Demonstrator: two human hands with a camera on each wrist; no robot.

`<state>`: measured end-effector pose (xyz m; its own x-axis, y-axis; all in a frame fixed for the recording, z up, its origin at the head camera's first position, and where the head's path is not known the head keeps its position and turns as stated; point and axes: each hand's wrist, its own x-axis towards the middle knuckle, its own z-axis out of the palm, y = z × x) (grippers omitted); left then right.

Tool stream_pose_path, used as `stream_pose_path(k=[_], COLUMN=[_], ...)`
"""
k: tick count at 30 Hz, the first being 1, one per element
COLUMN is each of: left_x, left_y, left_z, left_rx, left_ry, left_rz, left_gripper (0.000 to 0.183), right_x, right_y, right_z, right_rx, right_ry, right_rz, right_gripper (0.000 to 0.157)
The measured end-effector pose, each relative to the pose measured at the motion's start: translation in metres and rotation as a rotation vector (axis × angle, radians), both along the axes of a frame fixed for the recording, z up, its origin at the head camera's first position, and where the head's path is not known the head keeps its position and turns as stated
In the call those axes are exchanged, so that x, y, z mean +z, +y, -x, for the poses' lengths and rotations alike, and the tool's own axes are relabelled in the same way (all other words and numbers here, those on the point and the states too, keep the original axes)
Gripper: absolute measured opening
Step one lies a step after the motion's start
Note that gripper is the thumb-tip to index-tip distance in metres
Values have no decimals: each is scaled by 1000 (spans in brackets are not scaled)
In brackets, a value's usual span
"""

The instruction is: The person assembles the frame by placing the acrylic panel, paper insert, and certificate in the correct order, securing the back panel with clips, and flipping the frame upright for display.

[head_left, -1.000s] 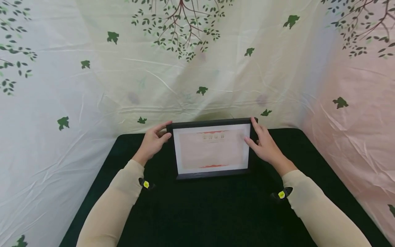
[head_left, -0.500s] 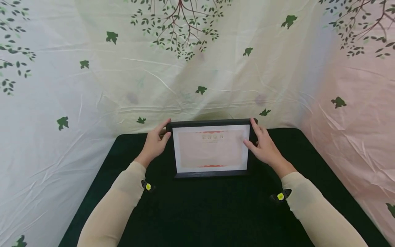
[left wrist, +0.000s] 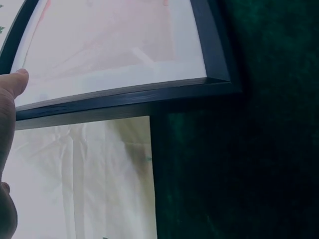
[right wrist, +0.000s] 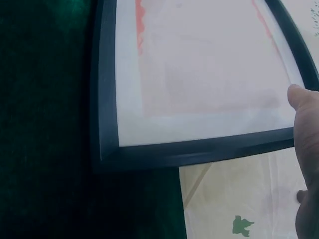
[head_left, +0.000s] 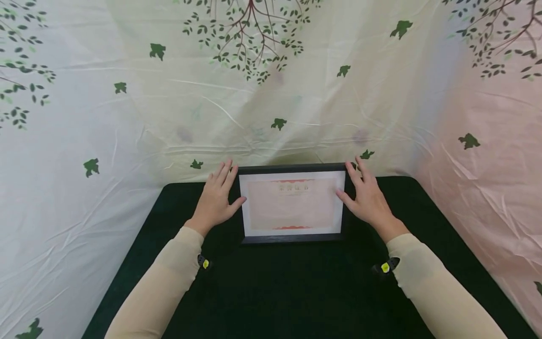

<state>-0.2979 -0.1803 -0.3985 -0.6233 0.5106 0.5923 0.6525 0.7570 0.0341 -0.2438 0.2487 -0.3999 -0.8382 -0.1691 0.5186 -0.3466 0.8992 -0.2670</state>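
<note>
A black picture frame (head_left: 292, 239) with a pale pink certificate (head_left: 292, 207) inside a white border stands at the back of the dark green table, tilted slightly back. At its left side is my left hand (head_left: 215, 200), fingers straight and thumb over the side bar. My right hand (head_left: 369, 201) is at the right side, fingers extended near the top corner, thumb over the front. The wrist views show each thumb over the frame's edge, the left thumb (left wrist: 16, 82) and the right thumb (right wrist: 303, 102); the other fingers are mostly out of those views.
The dark green tabletop (head_left: 288, 292) spreads in front of the frame. Behind the table hangs a pale cloth backdrop (head_left: 237, 113) printed with leaves and branches. A pink cloth (head_left: 495, 188) lines the right side.
My left hand's fingers, earlier bent at the frame's top left corner, have straightened. Fingers of my right hand have straightened and lifted too. The frame has levelled slightly and stays in place.
</note>
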Motion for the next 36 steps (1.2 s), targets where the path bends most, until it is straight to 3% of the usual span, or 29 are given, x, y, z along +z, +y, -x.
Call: stream_pose_path(k=[9,18,23,29,36], left_x=[-4,-4,-5,-9,-19], left_y=[-1,-9,-25,-51,-77], left_z=[-1,-9,-24,-51,-83], left_rx=[47,77,129,221,339], left_ry=[-7,5,1,-25,-116], left_rz=[42,71,99,115,139], left_gripper=[97,97,98,97,101], right_x=[-7,-7,-9,-11,-19], right_y=[4,3,11,25,47], right_z=[8,2,-16,-48,-80], right_rx=[-1,-24,-50,-122,-187], right_ry=[158,119,70,-31,-159], right_rz=[-151,-145,-135,-170,-213], right_gripper=[95,92,91,96,104])
